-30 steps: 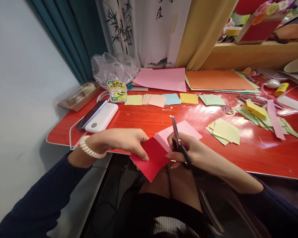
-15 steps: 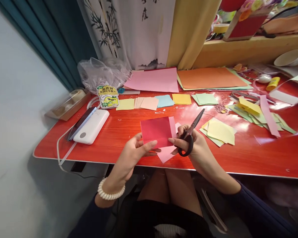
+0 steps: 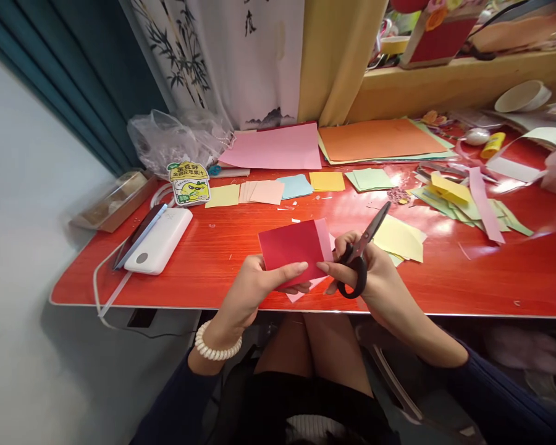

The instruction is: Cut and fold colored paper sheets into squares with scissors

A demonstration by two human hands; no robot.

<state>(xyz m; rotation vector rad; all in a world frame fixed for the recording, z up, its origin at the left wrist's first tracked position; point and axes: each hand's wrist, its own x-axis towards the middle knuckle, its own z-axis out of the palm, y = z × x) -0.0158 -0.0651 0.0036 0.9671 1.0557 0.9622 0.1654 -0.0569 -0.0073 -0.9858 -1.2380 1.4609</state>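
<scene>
Between my hands is a dark red square of paper [image 3: 290, 250], laid over pink paper [image 3: 325, 240] whose strip shows along the right edge. My left hand [image 3: 264, 281] grips the papers from the lower left, thumb on top and fingers beneath. Black-handled scissors [image 3: 368, 238] hang in my right hand [image 3: 364, 272], blades closed and pointing up and away. The right thumb and fingertips also pinch the papers' lower right corner. More pink paper [image 3: 299, 296] lies under the hands near the table edge, mostly hidden.
Small paper stacks in yellow-green [image 3: 222, 196], peach [image 3: 262, 192], blue [image 3: 295, 186], yellow [image 3: 327, 181] and green [image 3: 369, 179] line the table. Pale yellow sheets [image 3: 401, 238] lie right of my hands, scraps [image 3: 467, 204] farther right. A white power bank [image 3: 160, 241] lies left.
My left thumb has slid right across the red paper. The papers tilt a little more, and the scissors have shifted slightly right. The whole view has turned slightly right.
</scene>
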